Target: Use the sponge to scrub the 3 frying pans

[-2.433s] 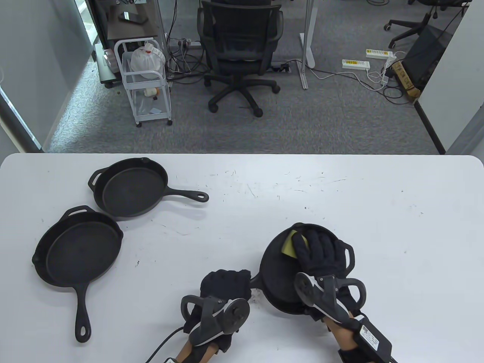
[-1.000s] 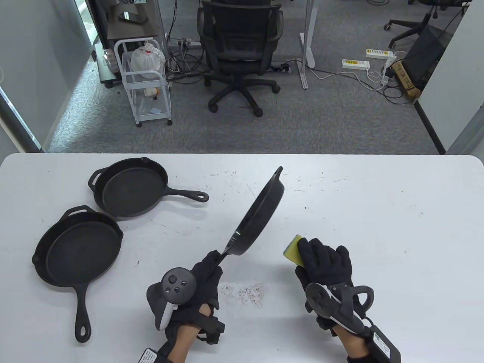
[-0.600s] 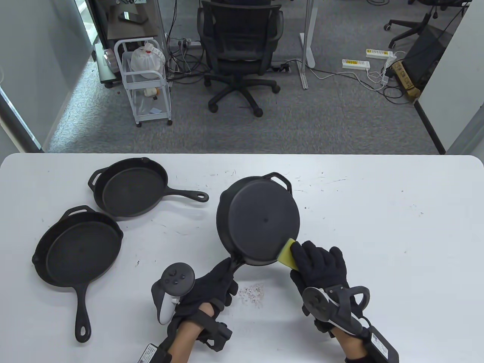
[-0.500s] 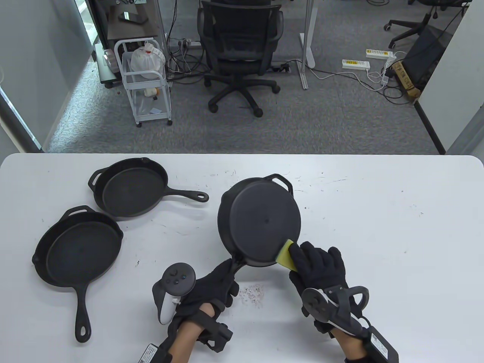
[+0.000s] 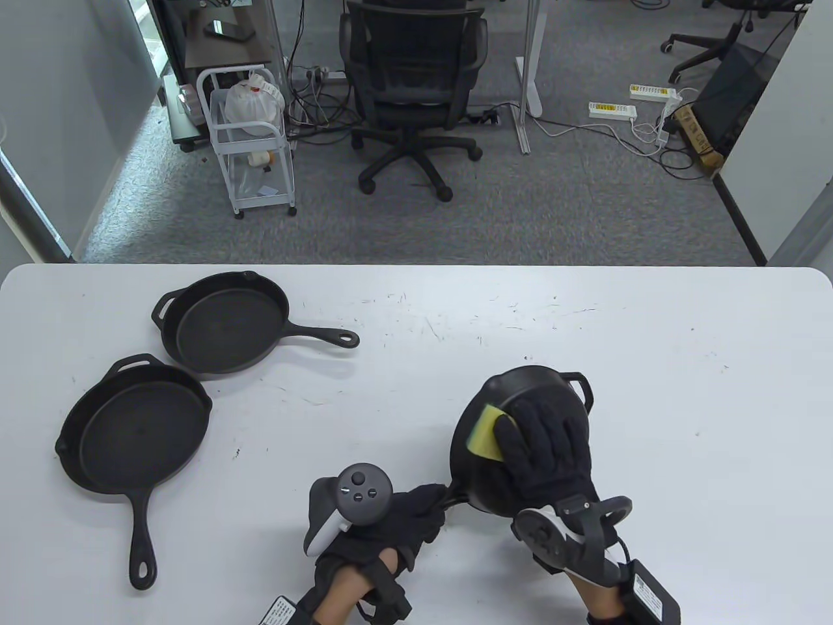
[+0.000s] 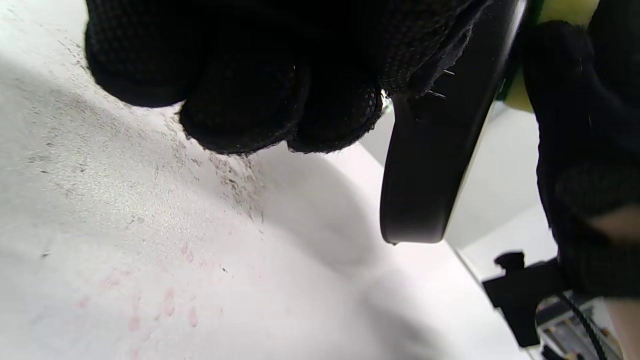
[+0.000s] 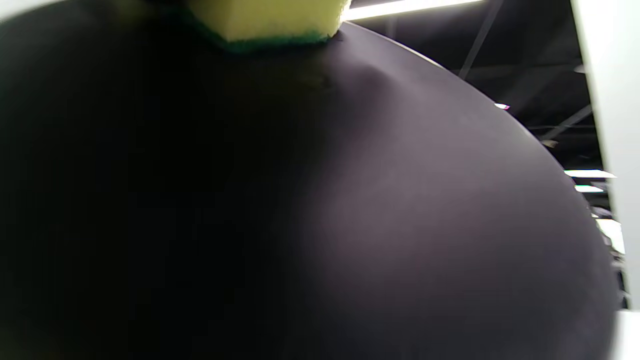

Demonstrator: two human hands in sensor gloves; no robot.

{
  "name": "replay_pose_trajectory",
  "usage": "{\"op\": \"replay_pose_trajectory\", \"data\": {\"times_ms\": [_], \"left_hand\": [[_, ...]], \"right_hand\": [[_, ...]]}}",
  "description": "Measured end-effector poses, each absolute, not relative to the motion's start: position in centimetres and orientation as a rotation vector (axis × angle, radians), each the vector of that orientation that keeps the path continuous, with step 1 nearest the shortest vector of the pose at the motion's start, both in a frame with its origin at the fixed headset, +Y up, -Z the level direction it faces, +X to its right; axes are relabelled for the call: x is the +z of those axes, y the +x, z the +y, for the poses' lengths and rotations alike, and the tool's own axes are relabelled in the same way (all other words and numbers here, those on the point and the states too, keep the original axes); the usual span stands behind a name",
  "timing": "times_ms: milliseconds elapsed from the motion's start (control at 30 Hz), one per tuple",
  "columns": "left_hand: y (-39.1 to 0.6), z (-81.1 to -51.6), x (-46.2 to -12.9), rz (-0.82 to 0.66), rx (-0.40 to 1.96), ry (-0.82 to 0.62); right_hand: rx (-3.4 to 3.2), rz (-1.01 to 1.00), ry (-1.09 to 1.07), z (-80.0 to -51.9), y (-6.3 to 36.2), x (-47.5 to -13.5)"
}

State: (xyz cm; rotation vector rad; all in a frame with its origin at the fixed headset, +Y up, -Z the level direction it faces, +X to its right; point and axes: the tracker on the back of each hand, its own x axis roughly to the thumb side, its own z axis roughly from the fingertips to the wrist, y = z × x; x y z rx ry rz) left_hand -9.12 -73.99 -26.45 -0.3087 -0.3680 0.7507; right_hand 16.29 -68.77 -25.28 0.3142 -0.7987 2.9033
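— Three frying pans on my table (image 5: 651,338). How do they lie?

— I see two resting flat at the left: the far pan (image 5: 224,323) with its handle pointing right, the near-left pan (image 5: 133,433) just beside it, handle pointing toward me. The third pan (image 5: 481,485) is at the near middle-right, turned underside up.

— What are the hands doing?

— My left hand (image 5: 390,524) has its fingers curled round the third pan's handle at the near edge; in the left wrist view the handle (image 6: 435,160) sticks out past the clenched fingers (image 6: 240,90), off the table.

— And the right?

— My right hand (image 5: 543,449) lies on the pan's underside with the yellow sponge (image 5: 485,433) under its fingers, pressed to the metal. In the right wrist view the sponge's green face sits against the dark surface. I cannot tell whether the fingers curl round the sponge or only press flat on it.

— Anything else?

— Beyond the table's far edge, an office chair (image 5: 413,84) and a white cart (image 5: 250,140) stand on grey carpet.
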Motion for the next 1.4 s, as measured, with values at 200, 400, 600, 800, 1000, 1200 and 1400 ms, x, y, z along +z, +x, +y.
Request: {"op": "replay_pose_trajectory", "data": {"times_ms": [200, 400, 600, 800, 1000, 1200, 1400], "left_hand": [[-10.4, -73.9, -26.8, -0.338, 0.867, -0.305], [-11.9, -74.8, -27.1, -0.2, 1.04, -0.256], [-11.3, -74.7, -27.0, -0.242, 0.983, -0.291], [-8.9, -74.5, -26.4, -0.33, 0.844, -0.321], [-9.2, -74.0, -26.0, -0.33, 0.826, -0.267], [-11.7, -73.6, -26.2, -0.208, 1.032, -0.138], [-12.1, -73.8, -26.2, -0.219, 1.001, -0.184]], "right_hand": [[2.81, -0.531, 0.071, -70.9, 21.0, -27.7], [2.998, -0.479, 0.365, -72.7, 17.4, -26.7], [3.024, -0.663, 0.635, -71.5, 13.2, -24.4], [2.928, -0.704, 0.497, -69.4, 14.8, -24.9], [2.85, -0.572, 0.152, -70.0, 19.3, -27.2], [2.928, -0.498, 0.292, -72.2, 18.7, -26.8], [2.989, -0.68, 0.628, -71.4, 13.3, -24.3]]}}
